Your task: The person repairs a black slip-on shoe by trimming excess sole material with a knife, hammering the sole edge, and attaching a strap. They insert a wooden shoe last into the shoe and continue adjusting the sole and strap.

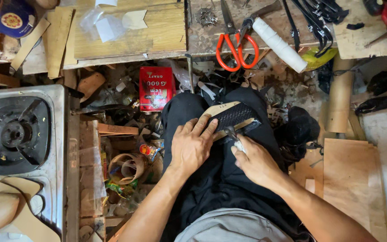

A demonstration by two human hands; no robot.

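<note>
Left hand (192, 145) spread flat, pinning tan sole with black woven upper (232, 117) on lap — right hand (255, 160) pinching small metal tool (232, 135) against its edge.

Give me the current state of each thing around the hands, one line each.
Black woven piece: lying on the lap, pinned flat.
Left hand: pressing down on the woven piece, fingers spread.
Right hand: closed round a small tool, tip at the piece's edge.
Orange-handled scissors: lying on the bench, blades shut.
Gas stove: no flame visible, nothing on the burner.
Red tin: lying among the scraps.
</note>
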